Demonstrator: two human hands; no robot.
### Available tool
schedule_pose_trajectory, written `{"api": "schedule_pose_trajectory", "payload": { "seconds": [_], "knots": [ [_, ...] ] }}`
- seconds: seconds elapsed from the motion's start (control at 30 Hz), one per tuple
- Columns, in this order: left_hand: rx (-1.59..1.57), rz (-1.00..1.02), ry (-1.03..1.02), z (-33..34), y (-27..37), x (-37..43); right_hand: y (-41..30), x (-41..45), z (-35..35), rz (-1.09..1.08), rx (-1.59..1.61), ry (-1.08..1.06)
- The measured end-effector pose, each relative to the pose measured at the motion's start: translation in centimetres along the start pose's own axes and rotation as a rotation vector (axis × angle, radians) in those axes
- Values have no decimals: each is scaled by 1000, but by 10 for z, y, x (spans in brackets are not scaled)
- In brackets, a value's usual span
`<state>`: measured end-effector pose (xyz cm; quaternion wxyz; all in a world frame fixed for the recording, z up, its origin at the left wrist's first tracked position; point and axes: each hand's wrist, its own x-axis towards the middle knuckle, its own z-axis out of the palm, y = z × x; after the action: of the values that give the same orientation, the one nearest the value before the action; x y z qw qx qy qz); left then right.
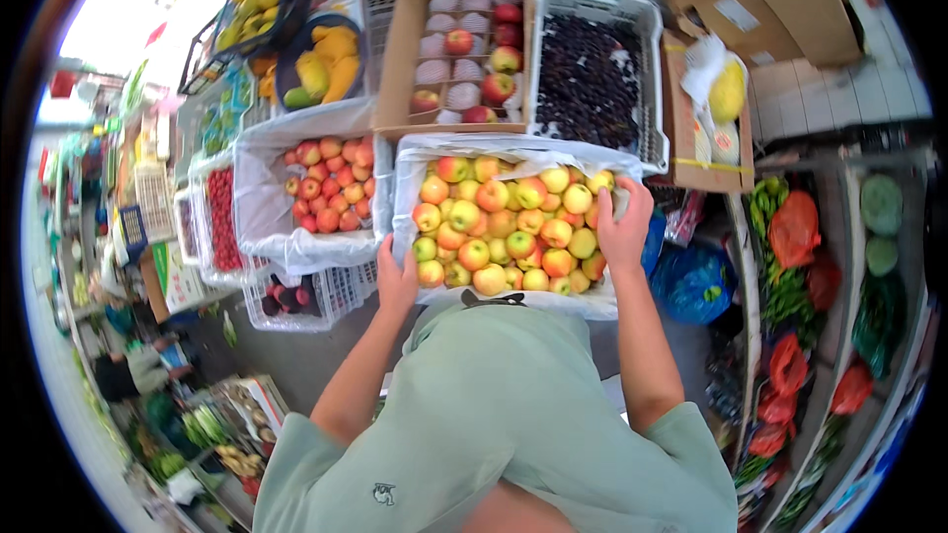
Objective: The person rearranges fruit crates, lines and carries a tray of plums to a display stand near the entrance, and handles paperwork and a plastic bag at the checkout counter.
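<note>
A plastic-lined crate (518, 142) full of yellow-red apples (492, 196) lies right before me, against my front. My left hand (397, 277) grips the crate's left side near its lower corner, the thumb over the rim. My right hand (626, 226) is at the crate's right side, its fingers curled at the rim and the thumb beside an apple. Neither hand holds an apple. Left of this crate is a second lined crate (311, 246) of redder fruit (333, 181). Behind it stands a cardboard box (392, 37) with apples and foam nets in dividers.
A white crate (653, 74) of dark grapes and a cardboard box (675, 118) with a yellow melon (727, 92) stand at the back right. Blue bags (692, 285) and vegetable shelves (748, 296) are to my right. A lower crate (344, 303) is at the left. A person (137, 374) is farther left.
</note>
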<state>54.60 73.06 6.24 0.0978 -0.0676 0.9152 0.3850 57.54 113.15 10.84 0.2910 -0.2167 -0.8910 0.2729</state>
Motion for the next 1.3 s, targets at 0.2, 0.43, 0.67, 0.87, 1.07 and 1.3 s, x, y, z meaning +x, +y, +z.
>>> {"api": "schedule_pose_trajectory", "payload": {
  "seconds": [0.2, 0.43, 0.67, 0.87, 1.07, 1.3],
  "knots": [
    [84, 482, 358, 6, 47, 59, -74, 98, 102, 257, 5, -647],
    [78, 616, 257, 18, 109, 162, -22, 139, 187, -52, -402, -833],
    [18, 593, 317, 33, 121, 162, -36, 162, 169, -38, -342, -855],
    [2, 547, 379, 63, 130, 176, -23, 159, 170, -71, -346, -802],
    [255, 475, 356, 71, 154, 192, -26, 174, 176, -45, -326, -802],
    [118, 544, 300, 64, 127, 173, -5, 159, 183, -42, -440, -775]
  ]
}}
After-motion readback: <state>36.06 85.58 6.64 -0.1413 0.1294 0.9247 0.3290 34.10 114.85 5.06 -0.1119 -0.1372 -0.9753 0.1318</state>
